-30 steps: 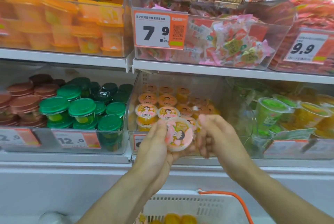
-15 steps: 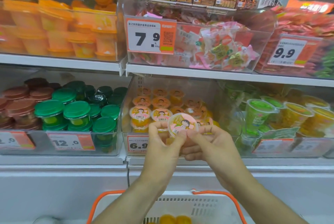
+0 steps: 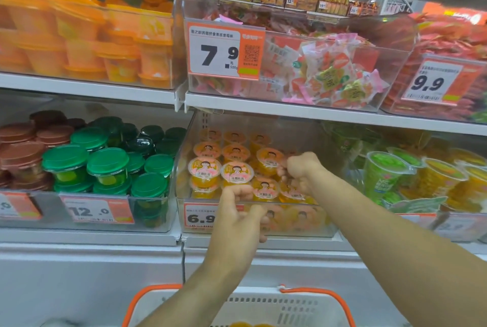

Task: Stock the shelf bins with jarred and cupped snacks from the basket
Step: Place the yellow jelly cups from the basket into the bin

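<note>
A clear bin (image 3: 263, 204) on the lower shelf holds several orange jelly cups with pink cartoon lids. My right hand (image 3: 300, 173) reaches into that bin with its fingers curled round a jelly cup (image 3: 288, 193) at the front right. Another cup (image 3: 264, 189) sits just left of it. My left hand (image 3: 239, 216) hovers at the bin's front rim, fingers loosely curled, holding nothing. The white basket (image 3: 263, 308) with orange handles is below, and a few orange cups (image 3: 245, 324) show at the frame's bottom edge.
Left of the jelly bin stands a bin of green-lidded jars (image 3: 105, 165) and brown-lidded jars (image 3: 21, 147). To the right are tall green and yellow cups (image 3: 384, 171). The upper shelf (image 3: 290, 109) overhangs closely, with orange tubs (image 3: 79, 36) and wrapped sweets (image 3: 329, 73).
Both hands held one pink-lidded cup in front of the bin. The right hand has since moved into the bin with it, and the left hand has let go and dropped to the rim.
</note>
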Demonstrator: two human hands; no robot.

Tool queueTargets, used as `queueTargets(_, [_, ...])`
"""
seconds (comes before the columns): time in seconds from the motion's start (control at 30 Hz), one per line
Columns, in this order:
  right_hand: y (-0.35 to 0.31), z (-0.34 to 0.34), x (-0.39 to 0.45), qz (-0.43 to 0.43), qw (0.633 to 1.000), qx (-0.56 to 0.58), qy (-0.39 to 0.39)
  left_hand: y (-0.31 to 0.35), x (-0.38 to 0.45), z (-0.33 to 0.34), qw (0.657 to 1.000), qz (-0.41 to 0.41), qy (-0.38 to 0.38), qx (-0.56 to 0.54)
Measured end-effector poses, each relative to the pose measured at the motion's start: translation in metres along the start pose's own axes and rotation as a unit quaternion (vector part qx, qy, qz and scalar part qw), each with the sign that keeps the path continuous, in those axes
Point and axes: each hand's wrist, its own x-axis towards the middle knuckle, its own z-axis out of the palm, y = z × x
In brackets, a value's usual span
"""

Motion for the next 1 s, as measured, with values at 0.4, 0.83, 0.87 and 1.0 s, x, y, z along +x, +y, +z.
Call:
queueTargets(0.4, [0.006, 0.028, 0.045, 0.003, 0.997, -0.062, 0.051, -0.004, 0.005, -0.008, 0.999, 0.034, -0.016, -0.029])
queueTargets(0.83, [0.019, -0.017, -0.055, -0.249, 0.963, -0.088, 0.059, -0.025, -0.007, -0.012, 0.992, 0.034, -0.091, 0.084])
queueTargets(0.87, [0.028, -0.021, -0.072, -0.278, 0.956, -0.069, 0.055, -0.035, -0.006, -0.011, 0.983, 0.015, -0.117, 0.144])
queueTargets(1.0, [0.091, -0.025, -0.133, -0.302, 0.952, 0.03, 0.039, -0.088, -0.004, -0.01, 0.907, -0.12, -0.203, 0.35])
